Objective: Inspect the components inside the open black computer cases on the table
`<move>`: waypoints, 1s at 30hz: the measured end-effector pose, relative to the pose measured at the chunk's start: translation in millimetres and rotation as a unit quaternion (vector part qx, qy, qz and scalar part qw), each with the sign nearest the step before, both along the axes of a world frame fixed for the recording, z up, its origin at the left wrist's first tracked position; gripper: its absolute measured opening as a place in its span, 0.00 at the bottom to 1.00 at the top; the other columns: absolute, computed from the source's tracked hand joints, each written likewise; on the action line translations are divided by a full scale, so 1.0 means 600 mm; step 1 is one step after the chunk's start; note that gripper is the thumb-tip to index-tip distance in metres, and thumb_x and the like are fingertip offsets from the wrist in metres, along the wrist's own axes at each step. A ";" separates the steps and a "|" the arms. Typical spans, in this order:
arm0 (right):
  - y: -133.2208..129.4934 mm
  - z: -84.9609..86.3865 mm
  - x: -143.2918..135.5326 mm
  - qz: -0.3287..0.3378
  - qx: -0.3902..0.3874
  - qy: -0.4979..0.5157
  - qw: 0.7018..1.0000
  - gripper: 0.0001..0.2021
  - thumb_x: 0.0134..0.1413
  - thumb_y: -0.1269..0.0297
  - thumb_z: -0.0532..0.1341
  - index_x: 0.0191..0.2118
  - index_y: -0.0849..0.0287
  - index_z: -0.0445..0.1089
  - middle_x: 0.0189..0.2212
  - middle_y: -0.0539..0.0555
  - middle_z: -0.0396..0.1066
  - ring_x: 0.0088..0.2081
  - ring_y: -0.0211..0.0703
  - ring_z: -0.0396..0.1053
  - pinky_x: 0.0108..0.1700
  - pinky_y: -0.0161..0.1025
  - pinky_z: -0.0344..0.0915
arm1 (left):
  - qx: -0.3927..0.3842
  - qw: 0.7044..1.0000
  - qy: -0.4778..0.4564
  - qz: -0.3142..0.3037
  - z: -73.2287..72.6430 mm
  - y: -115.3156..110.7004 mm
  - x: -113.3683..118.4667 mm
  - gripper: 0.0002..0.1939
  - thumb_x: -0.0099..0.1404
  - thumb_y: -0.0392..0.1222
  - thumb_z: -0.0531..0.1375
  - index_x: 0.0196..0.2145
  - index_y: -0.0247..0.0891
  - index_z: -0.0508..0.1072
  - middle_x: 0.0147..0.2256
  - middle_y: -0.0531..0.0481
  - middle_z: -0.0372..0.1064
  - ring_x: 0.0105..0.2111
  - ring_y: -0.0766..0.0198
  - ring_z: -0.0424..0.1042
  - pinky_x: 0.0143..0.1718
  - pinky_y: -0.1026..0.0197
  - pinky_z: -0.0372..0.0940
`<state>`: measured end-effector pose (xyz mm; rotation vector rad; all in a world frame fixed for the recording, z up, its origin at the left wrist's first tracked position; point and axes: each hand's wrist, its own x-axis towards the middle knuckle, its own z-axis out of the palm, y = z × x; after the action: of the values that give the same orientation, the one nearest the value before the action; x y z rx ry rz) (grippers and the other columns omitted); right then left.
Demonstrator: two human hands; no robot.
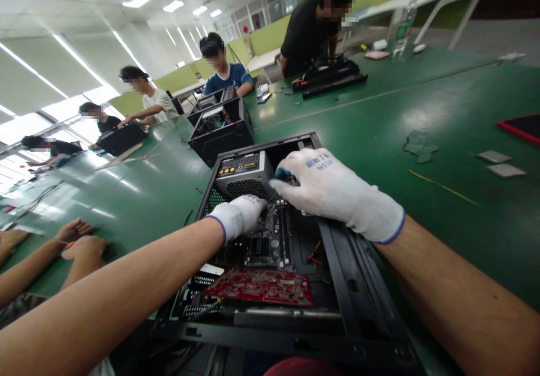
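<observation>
A black computer case [354,286] lies with its side off in front of me. Inside are a silver power supply [240,179] with a black label, a motherboard [270,235] and a red circuit board [270,287] nearest me. My left hand [242,214], in a white glove, reaches down to the motherboard just below the power supply; its fingertips are hidden. My right hand [323,182], gloved white with blue fingertips, rests over the case's right side by the power supply. Its thumb and forefinger are curved and apart, with nothing visible between them.
Another opened computer case [221,131] stands beyond mine on the green table [354,114]. Another person's hands [82,241] rest at the left. Co-workers sit farther along. A yellow cable tie [442,187], grey pads [500,162] and a bottle [404,30] lie or stand at the right.
</observation>
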<state>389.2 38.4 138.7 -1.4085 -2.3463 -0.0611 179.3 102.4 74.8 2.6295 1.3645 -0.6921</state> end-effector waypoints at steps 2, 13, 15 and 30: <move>0.001 -0.003 0.000 0.002 0.011 0.004 1.000 0.21 0.66 0.51 0.53 0.50 0.63 0.73 0.47 0.63 0.74 0.49 0.55 0.69 0.51 0.47 0.58 | 0.001 1.000 -0.002 0.000 0.001 0.000 0.001 0.20 0.59 0.46 0.64 0.49 0.41 0.75 0.49 0.42 0.76 0.50 0.50 0.76 0.56 0.52 0.67; 0.006 -0.006 0.000 0.008 0.026 0.015 1.000 0.21 0.66 0.50 0.54 0.48 0.62 0.74 0.44 0.61 0.75 0.46 0.53 0.70 0.48 0.45 0.59 | 0.003 1.000 0.002 -0.005 0.002 -0.001 0.002 0.22 0.59 0.46 0.64 0.50 0.39 0.75 0.50 0.39 0.76 0.50 0.48 0.75 0.56 0.50 0.67; 0.005 -0.005 0.000 0.003 0.017 0.008 1.000 0.20 0.66 0.51 0.54 0.48 0.62 0.74 0.44 0.61 0.75 0.46 0.52 0.71 0.48 0.45 0.59 | 0.004 1.000 0.004 -0.005 0.001 -0.001 0.003 0.22 0.58 0.46 0.64 0.50 0.39 0.75 0.50 0.39 0.76 0.50 0.47 0.75 0.56 0.50 0.67; 0.004 -0.003 -0.001 0.009 0.014 0.018 1.000 0.21 0.66 0.51 0.54 0.47 0.62 0.74 0.44 0.60 0.75 0.46 0.52 0.71 0.48 0.45 0.59 | 0.004 1.000 0.005 0.002 -0.002 -0.004 0.002 0.21 0.59 0.42 0.63 0.51 0.39 0.74 0.51 0.40 0.75 0.50 0.48 0.75 0.56 0.50 0.68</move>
<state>388.6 40.9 137.0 -1.3640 -2.3187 -0.0637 180.2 100.3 73.6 2.6331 1.3784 -0.7020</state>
